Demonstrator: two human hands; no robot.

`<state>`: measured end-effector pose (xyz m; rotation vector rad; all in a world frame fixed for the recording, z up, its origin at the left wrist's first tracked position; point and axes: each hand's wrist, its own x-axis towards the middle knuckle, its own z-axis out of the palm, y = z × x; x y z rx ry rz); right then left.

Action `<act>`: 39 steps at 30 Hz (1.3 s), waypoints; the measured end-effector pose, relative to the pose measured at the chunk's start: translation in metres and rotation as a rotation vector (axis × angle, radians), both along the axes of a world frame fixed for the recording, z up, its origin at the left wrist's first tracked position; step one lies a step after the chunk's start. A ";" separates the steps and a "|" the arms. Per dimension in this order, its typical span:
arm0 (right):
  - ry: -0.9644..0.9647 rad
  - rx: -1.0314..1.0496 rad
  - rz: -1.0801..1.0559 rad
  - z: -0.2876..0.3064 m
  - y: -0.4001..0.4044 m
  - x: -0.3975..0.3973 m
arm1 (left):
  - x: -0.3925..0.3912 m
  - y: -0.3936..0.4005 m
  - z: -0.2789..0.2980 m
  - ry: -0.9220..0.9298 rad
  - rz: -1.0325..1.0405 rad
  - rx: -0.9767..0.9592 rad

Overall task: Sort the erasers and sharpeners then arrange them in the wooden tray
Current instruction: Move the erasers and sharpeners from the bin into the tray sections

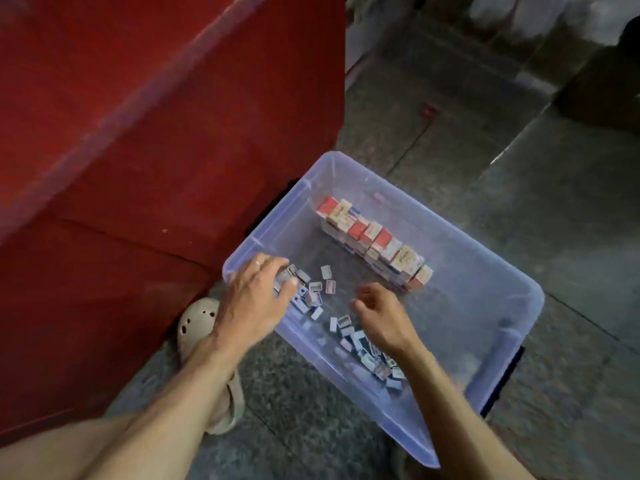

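While both hands work inside the clear plastic bin (502, 299): gathering stage, sorting not yet begun.

Left hand (258, 296), fingers curled round a clutch of small grey sharpeners (289, 277) at the bin's near-left corner; right hand (379, 315), fingers loosely curled, apparently empty, above loose sharpeners (363, 344) on the bin floor. Boxed erasers (374, 242) stacked in a row along the bin's far side. Wooden tray not in view; next move likely calls for collecting more, then carrying them out to it.
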<state>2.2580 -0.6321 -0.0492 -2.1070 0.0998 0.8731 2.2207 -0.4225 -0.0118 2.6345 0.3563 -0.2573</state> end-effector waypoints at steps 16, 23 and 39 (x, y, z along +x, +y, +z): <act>-0.615 -0.123 0.966 -0.191 0.066 0.038 | 0.006 0.008 -0.042 -0.180 -0.105 0.236; -0.738 -0.133 0.826 -0.204 0.050 0.020 | 0.007 0.007 -0.043 -0.175 -0.114 0.246; -1.005 -0.235 0.933 -0.214 0.057 0.035 | 0.007 0.007 -0.042 -0.183 -0.106 0.206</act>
